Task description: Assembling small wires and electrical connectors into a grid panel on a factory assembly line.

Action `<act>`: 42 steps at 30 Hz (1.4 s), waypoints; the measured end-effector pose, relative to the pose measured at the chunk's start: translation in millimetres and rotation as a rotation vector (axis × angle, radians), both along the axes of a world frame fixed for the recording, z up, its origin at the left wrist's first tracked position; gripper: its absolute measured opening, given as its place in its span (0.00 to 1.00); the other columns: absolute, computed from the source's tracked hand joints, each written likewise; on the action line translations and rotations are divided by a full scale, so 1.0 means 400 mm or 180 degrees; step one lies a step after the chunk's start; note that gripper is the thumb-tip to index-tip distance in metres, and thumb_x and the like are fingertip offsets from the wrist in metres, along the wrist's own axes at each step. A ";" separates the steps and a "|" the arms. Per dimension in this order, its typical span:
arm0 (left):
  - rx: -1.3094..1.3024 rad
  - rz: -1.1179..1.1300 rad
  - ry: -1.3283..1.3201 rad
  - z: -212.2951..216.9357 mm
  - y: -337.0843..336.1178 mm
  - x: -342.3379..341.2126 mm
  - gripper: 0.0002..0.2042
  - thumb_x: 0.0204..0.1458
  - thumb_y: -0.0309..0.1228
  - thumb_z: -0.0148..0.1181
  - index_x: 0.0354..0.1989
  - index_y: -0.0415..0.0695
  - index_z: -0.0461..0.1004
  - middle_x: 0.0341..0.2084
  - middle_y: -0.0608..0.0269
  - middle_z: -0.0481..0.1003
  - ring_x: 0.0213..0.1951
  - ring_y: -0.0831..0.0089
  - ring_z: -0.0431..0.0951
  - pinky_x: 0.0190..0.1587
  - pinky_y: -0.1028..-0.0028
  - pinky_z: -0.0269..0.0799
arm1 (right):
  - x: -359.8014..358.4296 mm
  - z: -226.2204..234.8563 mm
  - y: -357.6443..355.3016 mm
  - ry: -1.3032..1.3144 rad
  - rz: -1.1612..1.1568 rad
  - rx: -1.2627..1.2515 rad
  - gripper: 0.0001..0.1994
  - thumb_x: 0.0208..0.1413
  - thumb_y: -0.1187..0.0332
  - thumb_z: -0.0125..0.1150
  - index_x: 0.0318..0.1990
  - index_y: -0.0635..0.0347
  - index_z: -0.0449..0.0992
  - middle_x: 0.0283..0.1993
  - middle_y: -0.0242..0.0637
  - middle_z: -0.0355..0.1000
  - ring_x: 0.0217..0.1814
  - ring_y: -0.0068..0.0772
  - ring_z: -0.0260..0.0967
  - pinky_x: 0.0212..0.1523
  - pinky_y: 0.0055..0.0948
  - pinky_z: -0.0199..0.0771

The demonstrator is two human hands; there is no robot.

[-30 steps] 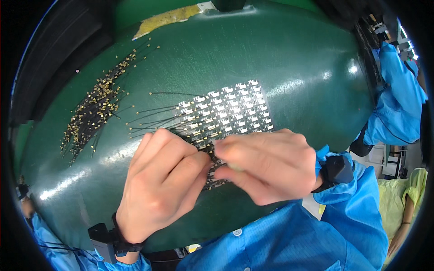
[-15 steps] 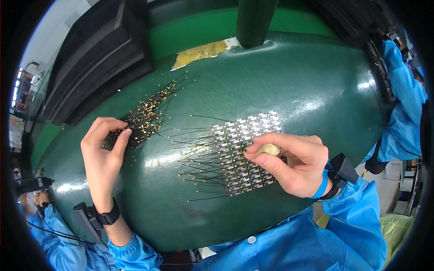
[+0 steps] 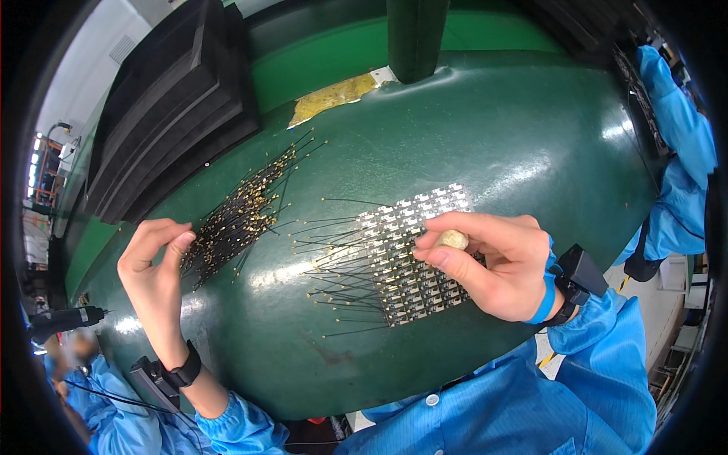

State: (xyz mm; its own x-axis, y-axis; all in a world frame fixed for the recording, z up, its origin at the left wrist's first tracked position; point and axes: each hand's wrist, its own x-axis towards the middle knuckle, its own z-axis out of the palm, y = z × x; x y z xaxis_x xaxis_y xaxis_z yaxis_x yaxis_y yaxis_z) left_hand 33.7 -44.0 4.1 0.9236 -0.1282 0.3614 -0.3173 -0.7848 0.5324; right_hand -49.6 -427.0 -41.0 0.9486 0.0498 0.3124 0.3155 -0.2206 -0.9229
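Observation:
A loose pile of thin black cables point(image 3: 227, 227) with small gold-coloured end connectors lies on the green mat point(image 3: 364, 144). At its left edge my left hand point(image 3: 155, 262) is closed, thumb and forefinger tips together; whether a cable sits between them is hidden. To the right lies a panel of small circuit boards point(image 3: 413, 303) in rows. Several black cables point(image 3: 341, 284) stick out from its left side, gold ends pointing left. Over the panel's right part, my right hand point(image 3: 500, 262) grips a small object with a pale, rounded end point(image 3: 453, 240); its far end is hidden by the fingers.
Black stacked trays point(image 3: 174, 129) stand at the back left. A dark green post point(image 3: 417, 38) rises at the back beside a worn yellow patch point(image 3: 334, 98). A black electric screwdriver point(image 3: 68, 322) lies far left. Co-workers' blue sleeves point(image 3: 675, 144) show at both sides.
My left hand has shifted left, from over the cable pile to its left edge, and its fingertips have come closer together. My right hand stays over the panel with the pale-ended object. The view shifts slightly.

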 end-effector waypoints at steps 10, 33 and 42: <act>-0.1609 -0.1079 0.0254 -0.026 -0.207 -0.079 0.05 0.53 0.15 0.72 0.37 0.34 0.83 0.33 0.55 0.83 0.37 0.67 0.80 0.42 0.69 0.75 | 0.009 0.008 0.015 -0.0234 0.0087 0.0097 0.15 0.58 0.77 0.77 0.53 0.63 0.87 0.32 0.40 0.85 0.30 0.26 0.83 0.32 0.26 0.82; -0.0176 -0.1732 -0.1071 -0.062 -0.348 -0.136 0.19 0.37 0.17 0.81 0.42 0.38 0.86 0.35 0.59 0.80 0.36 0.60 0.80 0.38 0.62 0.74 | 0.009 0.040 0.013 -0.0172 0.0585 -0.0189 0.05 0.62 0.80 0.73 0.44 0.70 0.86 0.37 0.44 0.87 0.38 0.32 0.88 0.37 0.27 0.87; -0.0393 -0.1855 -0.0750 -0.081 -0.344 -0.152 0.18 0.37 0.15 0.78 0.40 0.37 0.85 0.33 0.60 0.77 0.34 0.60 0.78 0.37 0.63 0.74 | -0.030 0.005 0.015 -0.0178 0.0089 -0.0171 0.12 0.60 0.78 0.76 0.50 0.69 0.85 0.39 0.46 0.87 0.37 0.33 0.87 0.38 0.29 0.86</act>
